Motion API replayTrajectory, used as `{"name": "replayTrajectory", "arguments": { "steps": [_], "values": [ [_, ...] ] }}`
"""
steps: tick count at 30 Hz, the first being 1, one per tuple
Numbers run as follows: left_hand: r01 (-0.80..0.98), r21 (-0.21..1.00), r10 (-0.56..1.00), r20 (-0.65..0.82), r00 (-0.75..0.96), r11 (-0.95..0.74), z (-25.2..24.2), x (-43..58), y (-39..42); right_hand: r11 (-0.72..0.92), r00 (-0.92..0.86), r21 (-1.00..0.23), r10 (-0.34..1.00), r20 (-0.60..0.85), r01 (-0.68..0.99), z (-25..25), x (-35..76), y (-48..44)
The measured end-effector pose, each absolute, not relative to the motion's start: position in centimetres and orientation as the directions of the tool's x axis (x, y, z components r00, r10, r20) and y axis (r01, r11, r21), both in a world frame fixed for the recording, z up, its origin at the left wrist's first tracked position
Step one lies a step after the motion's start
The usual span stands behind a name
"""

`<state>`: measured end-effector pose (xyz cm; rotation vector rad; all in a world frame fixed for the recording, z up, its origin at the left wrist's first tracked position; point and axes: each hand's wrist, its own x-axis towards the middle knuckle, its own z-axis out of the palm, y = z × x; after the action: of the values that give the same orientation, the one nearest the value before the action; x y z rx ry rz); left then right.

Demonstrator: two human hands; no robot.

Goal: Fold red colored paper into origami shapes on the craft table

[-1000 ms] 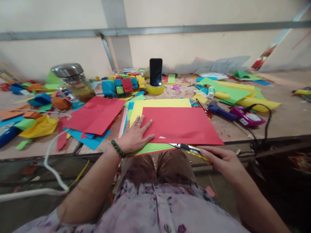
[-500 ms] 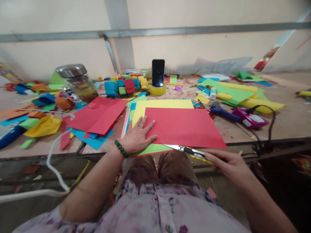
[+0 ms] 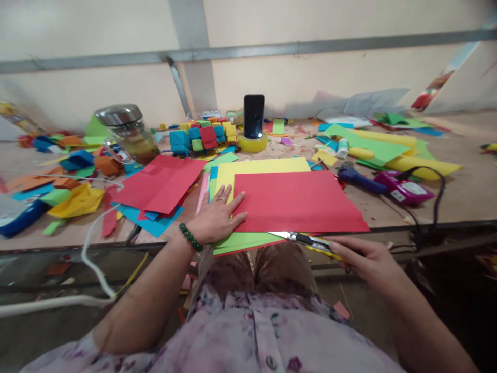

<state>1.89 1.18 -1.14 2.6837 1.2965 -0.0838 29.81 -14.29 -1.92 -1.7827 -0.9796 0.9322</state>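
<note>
A stack of coloured paper lies at the table's near edge, with a red sheet (image 3: 295,202) on top, a yellow sheet (image 3: 260,166) behind it and a green sheet (image 3: 240,240) sticking out at the front. My left hand (image 3: 219,217) lies flat on the stack's left end, fingers spread, a green bead bracelet on the wrist. My right hand (image 3: 361,256) is closed around a yellow and black utility knife (image 3: 306,240). Its blade points left along the red sheet's front edge.
A second red sheet (image 3: 163,181) on blue paper lies to the left. Behind stand a glass jar (image 3: 130,133), coloured paper blocks (image 3: 198,135) and a phone (image 3: 253,116) in a tape roll. A purple glue gun (image 3: 388,186) and its cable lie right. A white cable (image 3: 93,248) hangs left.
The view has shifted slightly. The knife in my right hand has slid a little to the right along the paper's front edge. My left hand stays flat on the stack.
</note>
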Motion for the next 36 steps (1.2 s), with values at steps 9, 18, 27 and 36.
{"name": "replayTrajectory", "arguments": {
  "steps": [9,18,27,36],
  "values": [
    [0.785,0.094,0.781,-0.077,0.619,-0.613,-1.6,1.1,1.6,-0.300,0.401,-0.912,0.899,-0.173,0.279,-1.2,29.3,-13.8],
    [0.713,0.090,0.700,-0.138,0.701,-0.696,-1.1,2.1,2.8,-0.286,0.423,-0.919,0.893,-0.153,0.272,-1.5,28.4,-13.5],
    [0.712,0.072,0.702,-0.125,0.701,-0.698,-1.4,2.2,2.7,-0.319,0.419,-0.909,0.888,-0.188,0.269,-1.0,28.2,-13.5],
    [0.715,0.089,0.706,-0.117,0.699,-0.693,-1.4,2.3,2.8,-0.324,0.373,-0.917,0.901,-0.223,0.234,-1.5,27.9,-13.4]
  ]
}}
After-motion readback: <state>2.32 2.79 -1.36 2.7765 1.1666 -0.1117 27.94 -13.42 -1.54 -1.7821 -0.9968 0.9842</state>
